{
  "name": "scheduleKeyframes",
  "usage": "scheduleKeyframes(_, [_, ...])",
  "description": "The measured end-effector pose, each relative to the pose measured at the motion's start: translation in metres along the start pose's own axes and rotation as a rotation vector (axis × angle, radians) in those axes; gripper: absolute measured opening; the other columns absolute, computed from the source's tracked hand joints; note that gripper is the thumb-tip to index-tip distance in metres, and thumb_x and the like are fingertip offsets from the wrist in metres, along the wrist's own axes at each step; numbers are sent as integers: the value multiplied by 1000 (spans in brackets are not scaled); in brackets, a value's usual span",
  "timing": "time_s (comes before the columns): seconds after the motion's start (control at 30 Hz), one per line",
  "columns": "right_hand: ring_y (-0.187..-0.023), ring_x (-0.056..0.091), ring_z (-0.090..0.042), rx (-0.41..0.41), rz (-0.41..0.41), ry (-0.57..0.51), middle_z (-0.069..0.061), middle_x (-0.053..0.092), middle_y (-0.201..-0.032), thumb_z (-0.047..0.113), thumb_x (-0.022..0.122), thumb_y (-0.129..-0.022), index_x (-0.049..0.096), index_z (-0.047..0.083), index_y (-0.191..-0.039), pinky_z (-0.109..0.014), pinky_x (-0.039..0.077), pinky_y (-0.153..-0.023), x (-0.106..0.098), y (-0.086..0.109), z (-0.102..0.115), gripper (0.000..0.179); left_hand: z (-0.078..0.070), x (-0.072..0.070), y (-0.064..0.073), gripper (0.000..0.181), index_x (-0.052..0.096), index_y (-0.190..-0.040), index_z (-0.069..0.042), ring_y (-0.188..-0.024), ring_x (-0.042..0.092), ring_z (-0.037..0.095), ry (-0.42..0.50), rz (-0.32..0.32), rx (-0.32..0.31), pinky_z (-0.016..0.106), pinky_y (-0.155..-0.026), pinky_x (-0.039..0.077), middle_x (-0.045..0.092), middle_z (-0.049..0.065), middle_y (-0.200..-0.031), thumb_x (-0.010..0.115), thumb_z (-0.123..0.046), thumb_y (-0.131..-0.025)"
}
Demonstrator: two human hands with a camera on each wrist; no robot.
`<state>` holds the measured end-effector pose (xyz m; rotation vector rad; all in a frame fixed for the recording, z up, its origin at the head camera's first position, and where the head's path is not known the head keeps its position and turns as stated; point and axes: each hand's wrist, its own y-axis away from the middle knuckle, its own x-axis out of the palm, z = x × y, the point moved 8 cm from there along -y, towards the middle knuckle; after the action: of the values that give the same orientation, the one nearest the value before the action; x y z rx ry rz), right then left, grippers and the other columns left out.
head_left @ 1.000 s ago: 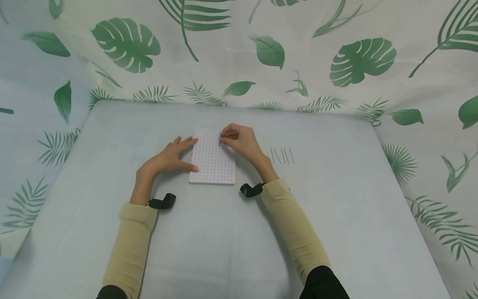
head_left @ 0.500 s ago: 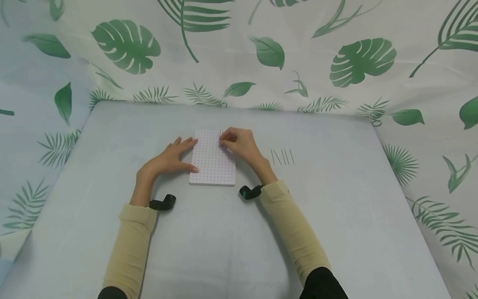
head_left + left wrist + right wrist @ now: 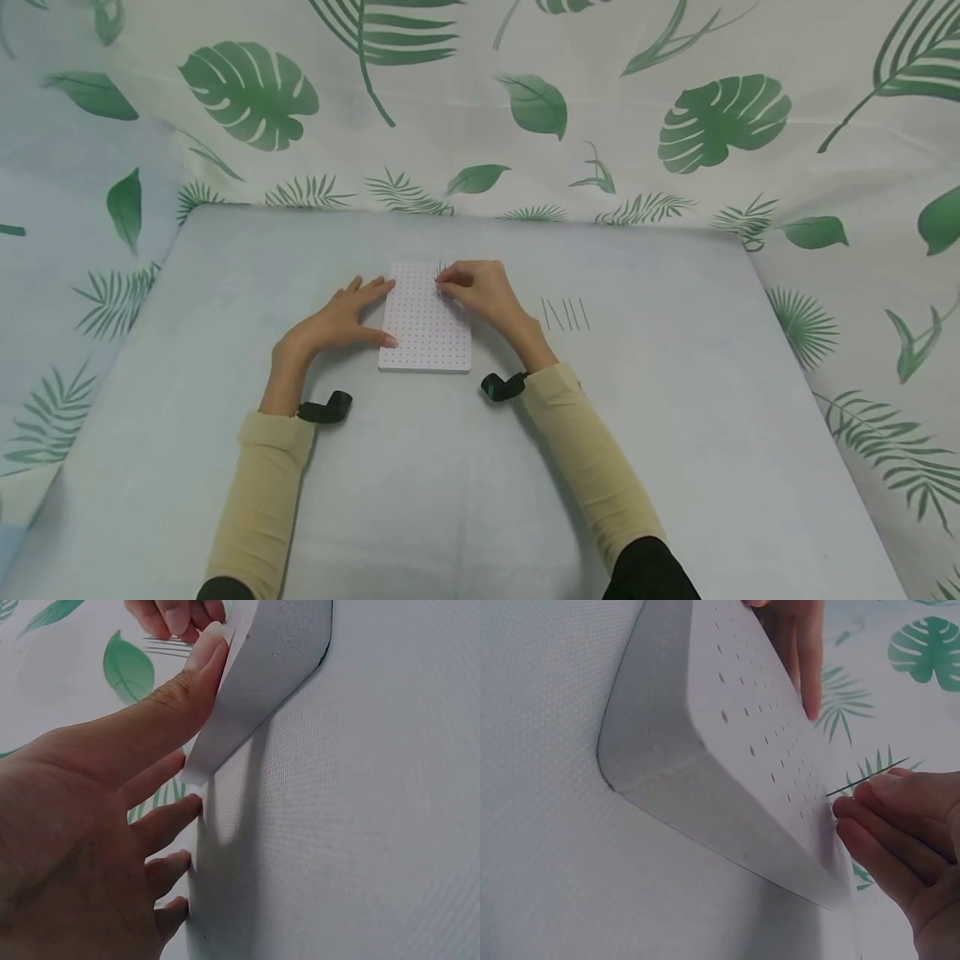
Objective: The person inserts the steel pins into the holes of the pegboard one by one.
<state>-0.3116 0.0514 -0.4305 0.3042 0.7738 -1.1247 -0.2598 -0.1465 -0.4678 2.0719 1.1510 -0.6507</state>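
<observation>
A white board dotted with rows of small holes (image 3: 420,333) lies flat on the table. My left hand (image 3: 333,321) rests at its left side with spread, straight fingers; the thumb (image 3: 187,690) lies on the board's edge. My right hand (image 3: 483,292) is over the board's far right part, thumb and fingertips pinching a thin dark needle (image 3: 866,778) whose lower end meets the holed face. Several thin needles (image 3: 169,646) stick up beside the right fingers in the left wrist view. Whether the pinched one sits in a hole cannot be told.
Several more thin dark needles (image 3: 566,314) lie in a loose row on the table, right of the right hand. The white tabletop (image 3: 405,483) spreads around the board. A leaf-patterned cloth (image 3: 450,100) hangs behind it.
My right hand has moved slightly nearer to me over the board, still pinching at the needle. The left hand, the board and the row of needles keep their places.
</observation>
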Motion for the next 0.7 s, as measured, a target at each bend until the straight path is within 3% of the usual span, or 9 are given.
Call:
scheduleKeyframes(0.43, [-100,76,-23,16,-2,-10,-9,79,-108,9,73,-95,78,5,-106,-33,61,-91,-20,22,-9,12,1,1,0,101,22,-165,-13,-159,-8,41,-6,0,-8,63,-127,-4,10,14,-174,80,-41,-87])
scheduleKeyframes(0.7, [-102,75,-25,79,17,20,-10,78,-112,12,75,-94,78,5,-109,-37,60,-93,-34,37,-23,17,1,2,-1,102,21,-166,-13,-159,-9,41,-1,3,-6,63,-127,-5,9,14,-174,81,-40,-87])
